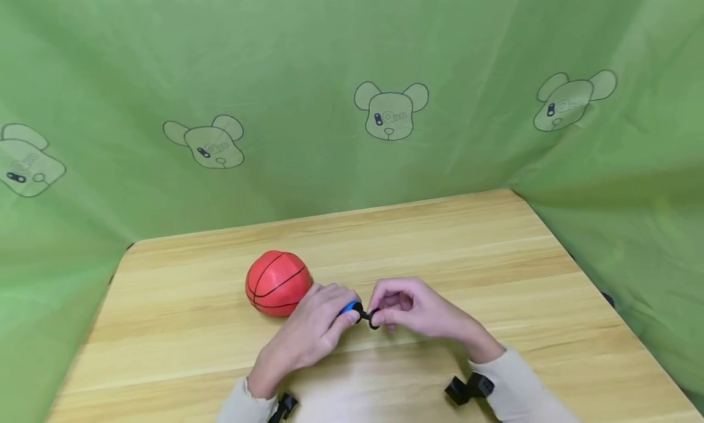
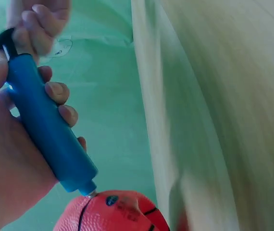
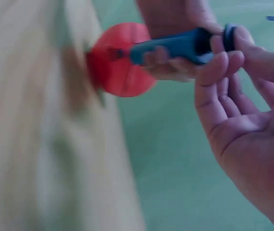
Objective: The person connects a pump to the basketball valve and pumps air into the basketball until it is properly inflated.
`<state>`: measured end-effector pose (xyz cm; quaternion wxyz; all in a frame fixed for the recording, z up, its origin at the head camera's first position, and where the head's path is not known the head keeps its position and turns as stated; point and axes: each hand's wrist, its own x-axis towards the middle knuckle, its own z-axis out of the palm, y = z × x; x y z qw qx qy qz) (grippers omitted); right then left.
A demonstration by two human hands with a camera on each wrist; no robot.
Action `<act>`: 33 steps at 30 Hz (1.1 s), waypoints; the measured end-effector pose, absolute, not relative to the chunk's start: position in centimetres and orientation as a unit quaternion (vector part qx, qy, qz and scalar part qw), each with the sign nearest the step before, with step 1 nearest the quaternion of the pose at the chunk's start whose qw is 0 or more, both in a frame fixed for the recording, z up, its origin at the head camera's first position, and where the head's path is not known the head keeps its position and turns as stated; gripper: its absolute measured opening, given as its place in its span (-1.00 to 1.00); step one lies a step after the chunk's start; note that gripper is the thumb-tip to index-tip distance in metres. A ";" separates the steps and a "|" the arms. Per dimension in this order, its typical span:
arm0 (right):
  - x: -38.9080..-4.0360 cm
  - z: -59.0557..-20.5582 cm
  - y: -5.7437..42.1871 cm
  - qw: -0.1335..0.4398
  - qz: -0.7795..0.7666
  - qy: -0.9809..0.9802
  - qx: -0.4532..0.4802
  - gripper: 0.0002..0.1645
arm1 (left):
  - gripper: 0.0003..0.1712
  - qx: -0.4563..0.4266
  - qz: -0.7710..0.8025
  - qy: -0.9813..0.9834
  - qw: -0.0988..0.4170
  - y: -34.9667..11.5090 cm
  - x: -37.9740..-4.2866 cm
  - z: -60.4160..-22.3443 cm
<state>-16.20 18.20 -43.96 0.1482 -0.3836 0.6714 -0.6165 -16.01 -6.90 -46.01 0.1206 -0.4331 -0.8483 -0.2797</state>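
Note:
A blue hand pump [image 2: 50, 125] with a black handle [image 1: 374, 318] is in the left hand [image 1: 316, 325], whose fingers wrap round its barrel. In the left wrist view its nozzle end meets the surface of a red ball [image 1: 278, 283] with black basketball lines. The ball looks partly caved in and sits on the table to the left of the hands. The right hand [image 1: 412, 307] pinches the pump's black handle between thumb and fingers, close to the barrel's end. In the head view the left hand hides most of the barrel.
The wooden table [image 1: 192, 343] spreads under both forearms. Green cloth [image 1: 308, 160] with bear-head outlines hangs behind the table and at its sides. A black wrist camera [image 1: 469, 389] is strapped at the right sleeve, and another [image 1: 283, 408] at the left.

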 end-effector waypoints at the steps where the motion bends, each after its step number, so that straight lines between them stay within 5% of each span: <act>1: -16.0 -43.3 18.6 0.150 -0.612 0.673 -0.387 -0.84 | -0.74 -0.436 -0.284 -0.845 0.121 -7.0 -16.1 -46.0; 9: -15.1 -39.9 22.2 0.116 -0.621 0.604 -0.485 -0.65 | -0.74 -0.437 -0.312 -0.835 0.118 -7.2 -16.8 -45.7; 17: -16.2 -43.4 18.3 0.118 -0.609 0.672 -0.404 -0.93 | -0.77 -0.419 -0.293 -0.847 0.145 -7.0 -16.3 -45.8; 24: -16.8 -44.3 17.3 0.145 -0.607 0.676 -0.392 -0.94 | -0.76 -0.431 -0.300 -0.840 0.136 -7.1 -16.3 -46.4; 33: -15.6 -40.1 21.4 0.127 -0.618 0.593 -0.500 -0.66 | -0.75 -0.422 -0.315 -0.839 0.136 -7.9 -17.0 -45.9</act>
